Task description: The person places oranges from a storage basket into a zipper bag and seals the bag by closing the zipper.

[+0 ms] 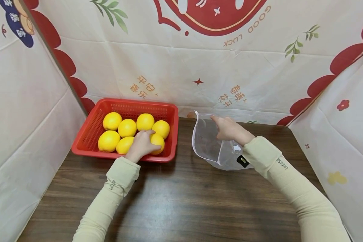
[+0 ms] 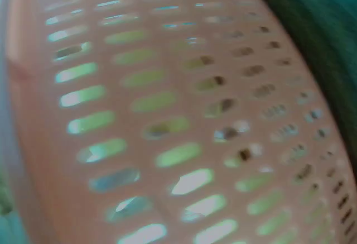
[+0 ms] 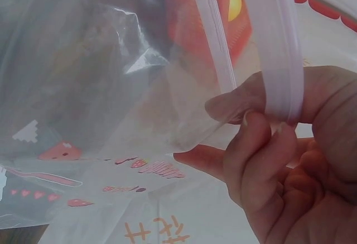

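Note:
My left hand point(image 1: 141, 144) reaches over the near rim of a red plastic basket point(image 1: 92, 153). Its thumb and fingers curl round a round yellow fruit point(image 1: 158, 143) near the basket's right end. Several more yellow fruits point(image 1: 109, 141) lie beside and behind it. To the right, my right hand point(image 1: 230, 128) pinches the upper edge of a clear zip bag point(image 1: 207, 139), whose mouth gapes toward the basket. The right wrist view shows thumb and fingers on the bag's white zip strip point(image 3: 281, 48). Only the basket's slotted wall point(image 2: 167, 115) fills the left wrist view.
Basket and bag are on a dark wood table point(image 1: 175, 201). Cloth with red and green prints hangs as a back wall point(image 1: 175, 77), with side walls at left point(image 1: 24, 117) and right point(image 1: 345, 134). The bag bears a black label point(image 1: 243, 161).

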`<action>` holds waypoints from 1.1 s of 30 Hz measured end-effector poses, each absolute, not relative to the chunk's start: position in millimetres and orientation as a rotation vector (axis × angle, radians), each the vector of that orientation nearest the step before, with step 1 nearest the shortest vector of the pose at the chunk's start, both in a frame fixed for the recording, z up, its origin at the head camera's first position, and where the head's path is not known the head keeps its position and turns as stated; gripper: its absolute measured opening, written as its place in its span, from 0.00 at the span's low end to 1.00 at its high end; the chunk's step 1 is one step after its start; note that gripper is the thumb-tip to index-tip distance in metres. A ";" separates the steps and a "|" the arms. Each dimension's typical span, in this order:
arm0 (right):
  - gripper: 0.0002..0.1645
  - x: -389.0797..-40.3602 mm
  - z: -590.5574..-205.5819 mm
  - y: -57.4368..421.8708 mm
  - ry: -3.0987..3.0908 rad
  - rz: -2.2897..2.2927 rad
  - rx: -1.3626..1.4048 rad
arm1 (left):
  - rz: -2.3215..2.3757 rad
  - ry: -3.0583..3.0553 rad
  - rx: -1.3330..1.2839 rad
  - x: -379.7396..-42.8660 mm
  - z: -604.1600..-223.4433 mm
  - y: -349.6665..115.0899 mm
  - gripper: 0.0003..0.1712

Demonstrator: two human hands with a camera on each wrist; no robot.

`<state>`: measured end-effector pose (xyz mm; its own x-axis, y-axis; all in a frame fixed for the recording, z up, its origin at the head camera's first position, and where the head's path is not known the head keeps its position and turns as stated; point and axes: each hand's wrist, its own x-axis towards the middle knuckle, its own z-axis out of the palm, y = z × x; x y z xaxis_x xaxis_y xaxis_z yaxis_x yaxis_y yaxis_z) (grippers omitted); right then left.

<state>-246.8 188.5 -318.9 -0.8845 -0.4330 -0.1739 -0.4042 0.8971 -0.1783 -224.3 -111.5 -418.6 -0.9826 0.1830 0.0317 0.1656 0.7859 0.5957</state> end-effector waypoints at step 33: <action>0.48 -245.0 -317.7 183.9 2.814 -0.249 -0.560 | 1.734 2.248 0.428 -226.0 -373.7 -19.4 0.29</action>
